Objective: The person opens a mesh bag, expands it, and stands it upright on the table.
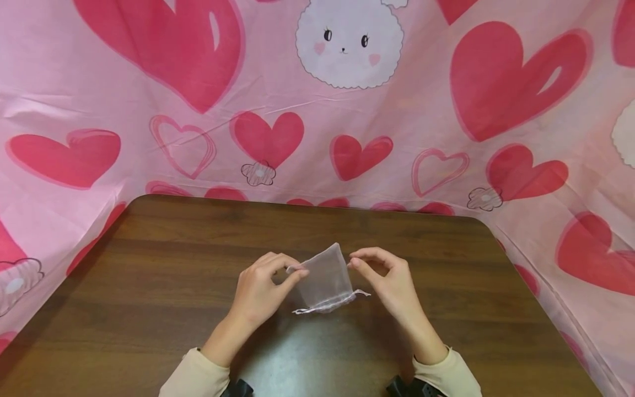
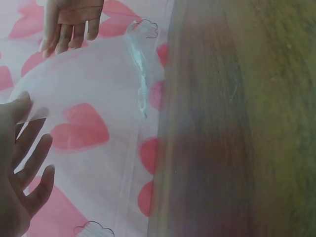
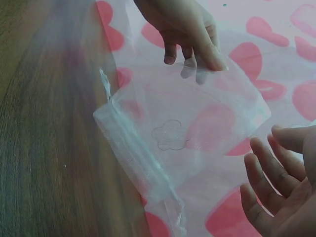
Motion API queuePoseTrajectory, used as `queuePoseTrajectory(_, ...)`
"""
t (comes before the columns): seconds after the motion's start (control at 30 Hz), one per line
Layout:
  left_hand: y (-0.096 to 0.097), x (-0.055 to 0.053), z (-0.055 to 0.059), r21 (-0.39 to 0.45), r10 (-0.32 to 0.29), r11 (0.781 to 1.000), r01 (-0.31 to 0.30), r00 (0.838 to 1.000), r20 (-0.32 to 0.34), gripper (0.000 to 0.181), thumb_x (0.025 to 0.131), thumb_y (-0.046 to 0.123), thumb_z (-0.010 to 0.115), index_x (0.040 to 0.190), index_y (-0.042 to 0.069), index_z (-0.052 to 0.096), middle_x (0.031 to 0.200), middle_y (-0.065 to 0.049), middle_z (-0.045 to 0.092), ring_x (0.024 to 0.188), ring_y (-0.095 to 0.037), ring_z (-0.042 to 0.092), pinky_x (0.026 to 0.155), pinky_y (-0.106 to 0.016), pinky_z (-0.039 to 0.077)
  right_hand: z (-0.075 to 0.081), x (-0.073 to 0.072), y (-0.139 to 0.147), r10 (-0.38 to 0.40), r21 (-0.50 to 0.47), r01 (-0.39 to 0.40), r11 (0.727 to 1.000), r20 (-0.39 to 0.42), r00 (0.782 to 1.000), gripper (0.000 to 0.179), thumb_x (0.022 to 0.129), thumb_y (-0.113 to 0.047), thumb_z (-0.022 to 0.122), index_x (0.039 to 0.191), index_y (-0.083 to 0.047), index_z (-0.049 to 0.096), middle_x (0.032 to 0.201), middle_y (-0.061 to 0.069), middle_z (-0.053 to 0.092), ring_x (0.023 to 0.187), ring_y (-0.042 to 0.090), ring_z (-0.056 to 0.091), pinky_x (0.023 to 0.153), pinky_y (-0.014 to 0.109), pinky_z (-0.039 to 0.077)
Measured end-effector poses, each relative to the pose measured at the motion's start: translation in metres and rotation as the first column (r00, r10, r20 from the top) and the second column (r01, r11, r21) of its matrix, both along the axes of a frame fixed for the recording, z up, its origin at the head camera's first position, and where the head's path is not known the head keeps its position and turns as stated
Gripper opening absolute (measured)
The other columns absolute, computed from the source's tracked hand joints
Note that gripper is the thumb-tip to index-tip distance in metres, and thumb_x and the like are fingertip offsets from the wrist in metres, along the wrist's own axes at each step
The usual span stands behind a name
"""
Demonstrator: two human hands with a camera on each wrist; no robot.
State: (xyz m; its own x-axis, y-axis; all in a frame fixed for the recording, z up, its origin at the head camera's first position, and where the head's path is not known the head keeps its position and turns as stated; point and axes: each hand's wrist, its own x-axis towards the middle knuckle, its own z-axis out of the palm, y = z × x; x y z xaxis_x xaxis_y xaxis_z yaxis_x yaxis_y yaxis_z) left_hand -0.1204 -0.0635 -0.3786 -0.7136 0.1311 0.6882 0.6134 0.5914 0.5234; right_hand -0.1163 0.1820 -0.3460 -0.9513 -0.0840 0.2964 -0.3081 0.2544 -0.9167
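A sheer white drawstring pouch (image 1: 324,275) hangs above the table, its gathered mouth and cords (image 1: 327,303) toward the person. My left hand (image 1: 260,289) pinches its left side between thumb and forefinger; through the fabric, the fingers behind show in the right wrist view. Close to the pouch's right edge is my right hand (image 1: 394,281), thumb and forefinger near each other. In the right wrist view, that hand (image 3: 281,177) has loosely bent fingers and stands slightly apart from the pouch (image 3: 197,113). Nothing shows inside the pouch.
Beneath the hands is a dark brown wooden table (image 1: 163,309) with rounded far corners. A pink cloth (image 1: 307,105) printed with red hearts and a white fluffy face hangs behind it and along both sides. Black wrist straps (image 1: 414,387) show at the cream sleeves.
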Motion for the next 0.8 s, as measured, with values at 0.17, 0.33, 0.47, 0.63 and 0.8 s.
queuePoseTrajectory(0.17, 0.001, 0.001, 0.0, -0.002, -0.045, 0.999, 0.045, 0.999, 0.019, 0.017, 0.074, 0.027, 0.087, 0.082, 0.028, 0.073, 0.079, 0.02, 0.065, 0.073, -0.004, 0.058, 0.062, -0.024, 0.047, -0.002, -0.001, 0.0, -0.001, 0.032, 0.003, 0.999, -0.059, 0.998, 0.017, 0.087, -0.009, 0.077, 0.102, -0.003, 0.074, 0.095, 0.006, 0.073, 0.082, 0.014, 0.066, 0.073, 0.024, 0.052)
queuePoseTrajectory(0.33, 0.002, 0.002, 0.0, -0.006, -0.072, 0.997, 0.072, 0.997, 0.024, 0.017, 0.074, 0.026, 0.088, 0.083, 0.027, 0.073, 0.075, 0.017, 0.063, 0.07, -0.008, 0.059, 0.061, -0.025, 0.048, -0.004, -0.001, 0.0, 0.035, 0.082, -0.027, 0.996, -0.102, 0.994, 0.016, 0.087, -0.008, 0.075, 0.103, -0.007, 0.074, 0.096, 0.002, 0.073, 0.082, 0.015, 0.065, 0.076, 0.026, 0.051)
queuePoseTrajectory(0.47, 0.002, 0.002, 0.001, 0.001, -0.058, 0.998, 0.058, 0.998, 0.02, 0.016, 0.075, 0.025, 0.087, 0.083, 0.026, 0.073, 0.073, 0.015, 0.062, 0.069, -0.009, 0.061, 0.061, -0.027, 0.049, -0.004, 0.001, -0.002, 0.057, 0.105, -0.046, 0.993, -0.096, 0.994, 0.014, 0.088, -0.008, 0.075, 0.102, -0.009, 0.074, 0.095, 0.0, 0.072, 0.083, 0.015, 0.065, 0.077, 0.026, 0.051)
queuePoseTrajectory(0.63, 0.003, 0.003, 0.001, 0.002, -0.07, 0.998, 0.07, 0.997, 0.021, 0.016, 0.076, 0.025, 0.087, 0.083, 0.026, 0.073, 0.073, 0.016, 0.062, 0.069, -0.008, 0.061, 0.061, -0.028, 0.049, -0.005, 0.003, -0.007, 0.084, 0.144, -0.075, 0.987, -0.057, 0.995, 0.012, 0.087, -0.012, 0.077, 0.099, -0.01, 0.074, 0.089, -0.002, 0.07, 0.079, 0.015, 0.064, 0.072, 0.027, 0.049)
queuePoseTrajectory(0.8, 0.002, 0.004, 0.001, -0.009, -0.082, 0.997, 0.082, 0.996, 0.043, 0.016, 0.076, 0.025, 0.086, 0.084, 0.026, 0.072, 0.074, 0.016, 0.062, 0.069, -0.009, 0.06, 0.061, -0.027, 0.048, -0.008, 0.003, -0.011, 0.085, 0.146, -0.076, 0.986, -0.056, 0.995, 0.006, 0.087, -0.013, 0.077, 0.092, -0.011, 0.076, 0.086, -0.004, 0.072, 0.079, 0.013, 0.064, 0.072, 0.028, 0.05)
